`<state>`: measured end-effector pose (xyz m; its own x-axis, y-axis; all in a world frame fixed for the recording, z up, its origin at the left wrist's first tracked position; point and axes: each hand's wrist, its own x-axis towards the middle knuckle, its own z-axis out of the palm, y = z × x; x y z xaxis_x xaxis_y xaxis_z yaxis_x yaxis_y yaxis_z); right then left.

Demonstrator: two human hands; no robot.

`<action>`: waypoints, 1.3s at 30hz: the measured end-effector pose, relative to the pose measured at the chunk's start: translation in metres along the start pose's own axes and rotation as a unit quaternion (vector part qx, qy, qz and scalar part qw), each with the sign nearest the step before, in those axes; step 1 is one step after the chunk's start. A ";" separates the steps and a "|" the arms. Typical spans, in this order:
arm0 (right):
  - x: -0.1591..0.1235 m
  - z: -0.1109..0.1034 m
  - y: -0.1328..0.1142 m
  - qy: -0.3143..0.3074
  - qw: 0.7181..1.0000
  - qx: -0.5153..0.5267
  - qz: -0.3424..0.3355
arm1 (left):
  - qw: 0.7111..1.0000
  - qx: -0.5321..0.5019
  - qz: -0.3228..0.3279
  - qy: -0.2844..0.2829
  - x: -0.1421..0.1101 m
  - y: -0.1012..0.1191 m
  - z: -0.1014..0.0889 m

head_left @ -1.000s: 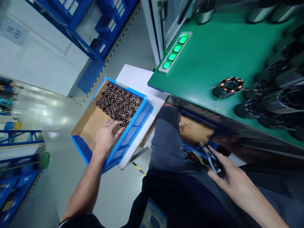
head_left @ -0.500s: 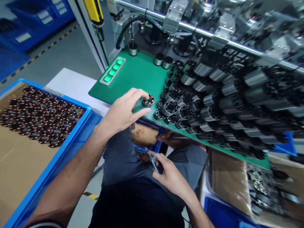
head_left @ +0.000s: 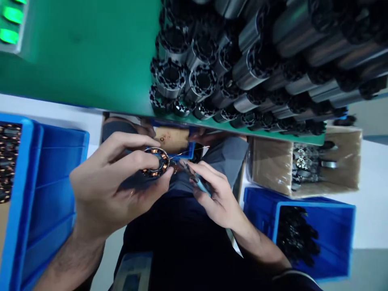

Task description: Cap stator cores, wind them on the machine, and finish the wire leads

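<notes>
My left hand (head_left: 121, 182) grips a copper-wound motor stator (head_left: 165, 161) above my lap, with a fingertip in its ring and the thumb against its lower edge. A thin copper wire (head_left: 194, 150) runs from the stator out to the right. My right hand (head_left: 216, 194) is closed around a pair of wire cutters (head_left: 198, 182) with light blue handles. Their jaws point up and left toward the stator, a short gap away; whether they touch the wire I cannot tell.
Stacked metal motor cores (head_left: 171, 76) with black ends crowd the green work surface (head_left: 91, 52). A blue tray (head_left: 27, 161) of wound stators stands at left. On the right are a plastic-lined cardboard box (head_left: 273, 165) of metal rings and a blue bin (head_left: 336, 238) of black parts.
My left hand has lifted the stator off the green surface and brought it down beside the cutters in my right hand. The view has tilted down and come closer.
</notes>
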<state>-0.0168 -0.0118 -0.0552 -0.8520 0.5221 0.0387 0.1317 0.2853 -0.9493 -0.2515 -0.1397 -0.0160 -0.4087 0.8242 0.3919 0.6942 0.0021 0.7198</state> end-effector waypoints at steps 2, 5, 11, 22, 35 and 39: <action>0.004 0.000 -0.006 -0.003 1.000 0.008 -0.004 | 1.000 0.008 -0.005 0.011 -0.007 0.001 0.006; 0.007 0.001 -0.009 -0.011 1.000 0.015 -0.009 | 1.000 0.018 0.003 0.021 -0.010 0.000 0.009; 0.003 0.004 -0.005 0.009 0.999 0.019 -0.025 | 0.998 0.025 0.050 0.036 -0.009 0.001 0.011; 0.002 0.011 0.001 0.045 0.999 0.023 -0.003 | 0.999 -0.019 -0.030 0.017 -0.015 0.003 0.015; 0.008 0.007 0.010 0.096 0.974 -0.180 -0.096 | 0.813 -0.485 -0.322 0.014 -0.015 -0.001 0.038; 0.010 0.008 0.009 0.112 0.968 -0.193 -0.111 | 0.799 -0.506 -0.324 0.006 -0.014 0.002 0.042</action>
<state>-0.0282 -0.0105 -0.0657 -0.7557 0.5621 0.3361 0.1747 0.6675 -0.7238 -0.2196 -0.1271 -0.0436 -0.4987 0.8300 -0.2498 -0.4981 -0.0386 0.8662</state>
